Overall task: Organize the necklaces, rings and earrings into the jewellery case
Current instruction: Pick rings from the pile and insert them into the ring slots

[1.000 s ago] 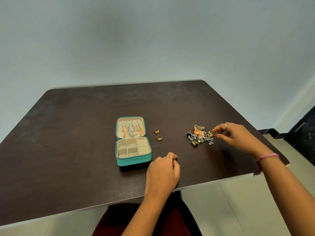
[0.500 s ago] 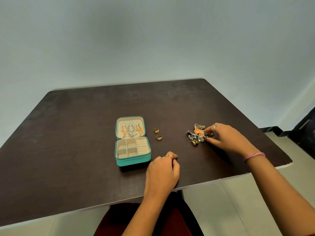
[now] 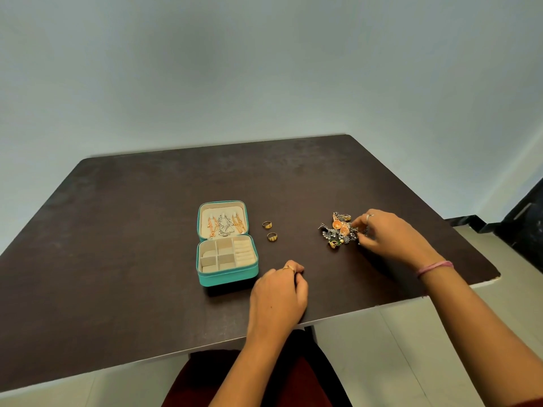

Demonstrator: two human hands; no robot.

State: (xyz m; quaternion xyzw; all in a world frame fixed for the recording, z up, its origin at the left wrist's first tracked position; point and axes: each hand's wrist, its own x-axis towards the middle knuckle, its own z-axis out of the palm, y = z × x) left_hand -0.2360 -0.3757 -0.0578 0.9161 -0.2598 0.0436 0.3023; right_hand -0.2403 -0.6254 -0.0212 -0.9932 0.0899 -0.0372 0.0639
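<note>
Fingers [image 3: 357, 227] of the right hand [image 3: 390, 239] curl into the tangled pile of orange and dark metal earrings [image 3: 339, 230], far right on the dark bench [image 3: 132, 245]; grip unclear; lift one piece cleanly; open teal jewellery case [image 3: 227, 245] runs near-to-far; left hand [image 3: 277, 295] rests curled.

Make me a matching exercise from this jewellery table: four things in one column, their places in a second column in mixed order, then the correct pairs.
Things
1. necklaces
2. two gold rings
3. earring pile
4. left hand

Places
A. under the right hand's fingertips
B. on bare table just right of the jewellery case
C. resting near the table's front edge
D. hanging in the case's open lid

Pairs: 1-D, 2-B, 3-A, 4-C
</note>
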